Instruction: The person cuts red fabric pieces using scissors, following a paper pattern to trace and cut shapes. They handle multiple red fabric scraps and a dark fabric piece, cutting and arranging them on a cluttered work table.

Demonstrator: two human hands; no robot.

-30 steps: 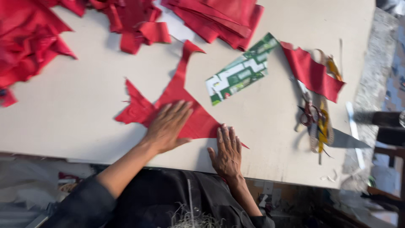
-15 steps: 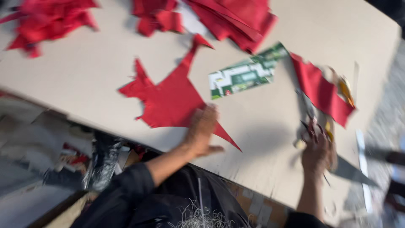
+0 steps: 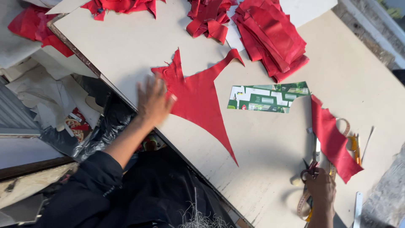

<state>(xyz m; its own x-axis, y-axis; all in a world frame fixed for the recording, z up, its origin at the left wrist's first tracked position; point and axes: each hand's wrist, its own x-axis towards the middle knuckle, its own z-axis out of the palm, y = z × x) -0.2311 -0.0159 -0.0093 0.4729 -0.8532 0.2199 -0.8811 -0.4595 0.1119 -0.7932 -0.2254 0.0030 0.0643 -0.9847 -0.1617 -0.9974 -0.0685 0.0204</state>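
A red star-like cut piece of fabric [image 3: 196,99] lies flat on the pale table [image 3: 126,46]. My left hand [image 3: 154,101] rests with spread fingers on its left edge, near the table's edge, and is slightly blurred. At the lower right, my right hand [image 3: 321,188] is closed over the handles of a pair of scissors [image 3: 315,154], whose blades point away from me. A red strip of fabric [image 3: 333,139] lies just right of the scissors. A green printed card template [image 3: 265,98] sits between the two red pieces.
A stack of red cut pieces [image 3: 270,36] and loose red scraps [image 3: 206,19] lie at the far side. A yellow measuring tape [image 3: 352,143] curls by the red strip. Below the table's left edge are crumpled papers and dark plastic bags [image 3: 63,109].
My right hand left the red piece, moved right and closed on the scissors. My left hand slid to the piece's left edge. The view has turned.
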